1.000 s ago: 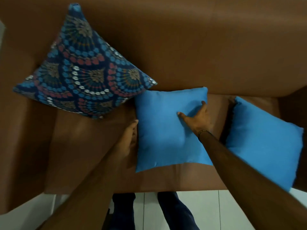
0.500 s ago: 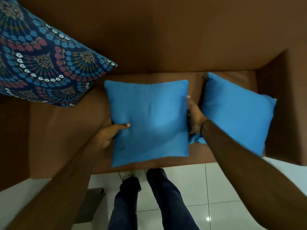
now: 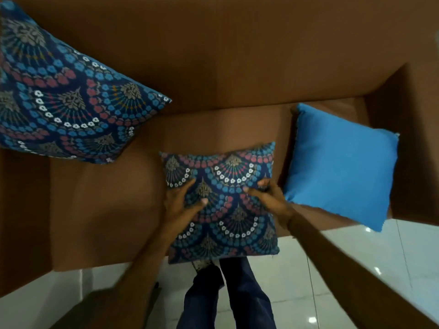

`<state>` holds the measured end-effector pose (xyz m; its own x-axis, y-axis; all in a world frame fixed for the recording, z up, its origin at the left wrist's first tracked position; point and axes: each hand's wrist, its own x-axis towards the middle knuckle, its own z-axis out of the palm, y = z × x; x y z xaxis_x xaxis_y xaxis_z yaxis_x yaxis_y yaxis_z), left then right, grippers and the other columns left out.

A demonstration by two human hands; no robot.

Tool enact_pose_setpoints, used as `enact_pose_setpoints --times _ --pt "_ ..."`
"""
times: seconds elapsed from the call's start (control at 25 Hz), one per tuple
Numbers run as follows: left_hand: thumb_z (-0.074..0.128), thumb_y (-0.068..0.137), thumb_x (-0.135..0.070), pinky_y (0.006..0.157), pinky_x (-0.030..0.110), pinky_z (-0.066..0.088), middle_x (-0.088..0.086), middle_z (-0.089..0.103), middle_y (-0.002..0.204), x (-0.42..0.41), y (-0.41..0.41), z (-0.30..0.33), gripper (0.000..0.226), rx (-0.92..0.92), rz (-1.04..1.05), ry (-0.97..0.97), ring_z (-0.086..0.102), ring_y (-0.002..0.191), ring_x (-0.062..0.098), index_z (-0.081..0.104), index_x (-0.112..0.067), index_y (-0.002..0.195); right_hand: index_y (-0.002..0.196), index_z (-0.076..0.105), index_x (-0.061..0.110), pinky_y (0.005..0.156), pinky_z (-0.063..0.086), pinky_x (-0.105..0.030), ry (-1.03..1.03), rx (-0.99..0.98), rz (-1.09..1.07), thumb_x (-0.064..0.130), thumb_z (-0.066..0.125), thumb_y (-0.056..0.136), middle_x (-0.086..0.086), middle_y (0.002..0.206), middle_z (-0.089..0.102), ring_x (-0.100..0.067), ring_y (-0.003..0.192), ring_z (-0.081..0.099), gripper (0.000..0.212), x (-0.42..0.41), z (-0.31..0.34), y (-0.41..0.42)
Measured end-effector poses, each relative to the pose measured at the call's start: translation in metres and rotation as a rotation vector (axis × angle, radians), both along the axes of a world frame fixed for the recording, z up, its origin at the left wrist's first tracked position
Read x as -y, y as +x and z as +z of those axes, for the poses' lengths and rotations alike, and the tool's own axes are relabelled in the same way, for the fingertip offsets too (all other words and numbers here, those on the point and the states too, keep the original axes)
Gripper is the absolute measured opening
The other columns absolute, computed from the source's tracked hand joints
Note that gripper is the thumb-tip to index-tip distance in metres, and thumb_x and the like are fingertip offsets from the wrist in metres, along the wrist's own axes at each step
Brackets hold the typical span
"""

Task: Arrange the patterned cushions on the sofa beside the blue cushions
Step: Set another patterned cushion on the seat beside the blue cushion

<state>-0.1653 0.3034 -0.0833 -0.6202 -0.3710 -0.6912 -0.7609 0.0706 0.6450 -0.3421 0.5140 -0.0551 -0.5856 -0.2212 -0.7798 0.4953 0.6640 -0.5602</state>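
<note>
A small patterned cushion (image 3: 228, 224), dark blue with red, blue and white fan motifs, is over the front middle of the brown sofa seat (image 3: 107, 210). My left hand (image 3: 180, 203) grips its left side and my right hand (image 3: 268, 198) grips its right side. A plain blue cushion (image 3: 339, 167) leans in the sofa's right corner, just right of my right hand. A larger patterned cushion (image 3: 66, 110) rests against the backrest at the far left.
The sofa's backrest (image 3: 237, 55) fills the top of the view and its right armrest (image 3: 418, 138) stands behind the blue cushion. White glossy floor tiles (image 3: 332, 269) lie in front, with my legs in dark trousers (image 3: 237, 293) below the held cushion.
The cushion between my hands showed a plain blue face before and now shows a patterned face. Both hands moved from its edges onto its front near the seat's front edge.
</note>
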Motion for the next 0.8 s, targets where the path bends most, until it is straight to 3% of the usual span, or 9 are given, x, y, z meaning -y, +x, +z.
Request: enact_pose_setpoints --times 0.08,0.12,0.2,0.28,0.36,0.48,0.6,0.72,0.8 --pt "0.057 0.078 -0.085 0.132 0.059 0.012 0.014 0.004 0.18 -0.039 0.003 -0.018 0.106 0.047 -0.092 -0.22 0.006 0.166 0.037 0.027 -0.041 0.169 0.147 0.054 0.018 0.116 0.049 -0.052 0.211 -0.312 0.092 0.049 0.091 0.08 -0.014 0.145 0.05 -0.034 0.139 0.052 0.083 0.01 -0.026 0.044" --pt "0.045 0.07 -0.097 0.13 0.064 0.001 0.014 -0.012 0.181 -0.051 0.004 -0.029 0.116 0.096 -0.126 -0.274 -0.009 0.167 0.038 0.014 -0.047 0.169 0.162 0.04 0.025 0.122 0.04 -0.063 0.267 -0.379 0.171 0.063 0.088 0.077 -0.018 0.161 0.039 -0.038 0.152 0.04 0.104 0.012 -0.036 0.06" --pt "0.026 0.062 -0.108 0.125 0.074 -0.008 0.01 -0.031 0.178 -0.057 0.005 -0.058 0.121 0.191 -0.182 -0.342 -0.027 0.164 0.04 -0.012 -0.054 0.164 0.171 0.011 0.044 0.124 0.02 -0.078 0.316 -0.366 0.254 0.082 0.075 0.075 -0.014 0.182 0.008 -0.04 0.168 0.013 0.121 0.01 -0.058 0.076" --pt "0.021 0.069 -0.103 0.122 0.079 -0.002 0.01 -0.03 0.179 -0.058 0.008 -0.079 0.111 0.248 -0.205 -0.419 -0.022 0.164 0.046 -0.023 -0.053 0.158 0.166 -0.004 0.057 0.124 0.013 -0.082 0.296 -0.321 0.278 0.09 0.067 0.073 -0.006 0.184 -0.01 -0.042 0.17 0.001 0.122 0.001 -0.079 0.075" --pt "0.018 0.078 -0.094 0.123 0.077 0.013 0.016 -0.013 0.182 -0.064 0.005 -0.086 0.104 0.272 -0.078 -0.461 0.0 0.165 0.052 -0.014 -0.046 0.165 0.163 -0.011 0.06 0.127 0.018 -0.077 0.272 -0.29 0.271 0.093 0.063 0.072 -0.005 0.184 -0.012 -0.043 0.169 0.006 0.122 -0.01 -0.093 0.065" --pt "0.024 0.078 -0.092 0.122 0.06 0.032 0.025 0.03 0.174 -0.052 -0.008 -0.078 0.12 0.245 0.307 -0.325 0.039 0.153 0.048 0.009 -0.022 0.174 0.169 -0.005 0.048 0.13 0.03 -0.064 0.237 -0.177 0.114 0.085 0.074 0.072 -0.011 0.182 0.015 -0.042 0.164 0.029 0.131 -0.012 -0.094 0.039" --pt "0.076 0.09 -0.054 0.118 0.039 0.042 0.008 0.055 0.159 -0.018 -0.007 -0.061 0.086 -0.04 0.585 -0.083 0.052 0.149 0.034 0.042 -0.015 0.16 0.162 0.038 0.019 0.122 0.048 -0.056 0.016 -0.069 -0.223 0.048 0.099 0.061 -0.011 0.159 0.059 -0.037 0.145 0.058 0.121 -0.005 -0.08 0.011" --pt "0.086 0.087 -0.019 0.113 0.047 0.053 0.005 0.066 0.146 -0.007 -0.008 -0.029 0.066 -0.167 0.659 0.054 0.064 0.136 0.029 0.056 -0.013 0.146 0.137 0.053 0.019 0.112 0.056 -0.059 -0.084 -0.177 -0.276 0.015 0.101 0.068 -0.012 0.144 0.069 -0.035 0.131 0.069 0.085 0.0 -0.05 -0.011" --pt "0.087 0.085 -0.011 0.112 0.055 0.054 0.011 0.067 0.145 -0.008 -0.027 -0.01 0.07 -0.209 0.695 0.096 0.066 0.132 0.03 0.051 -0.01 0.146 0.137 0.048 0.022 0.11 0.058 -0.059 -0.162 -0.314 -0.252 0.008 0.1 0.068 -0.01 0.142 0.068 -0.032 0.128 0.069 0.087 0.003 -0.025 -0.032"
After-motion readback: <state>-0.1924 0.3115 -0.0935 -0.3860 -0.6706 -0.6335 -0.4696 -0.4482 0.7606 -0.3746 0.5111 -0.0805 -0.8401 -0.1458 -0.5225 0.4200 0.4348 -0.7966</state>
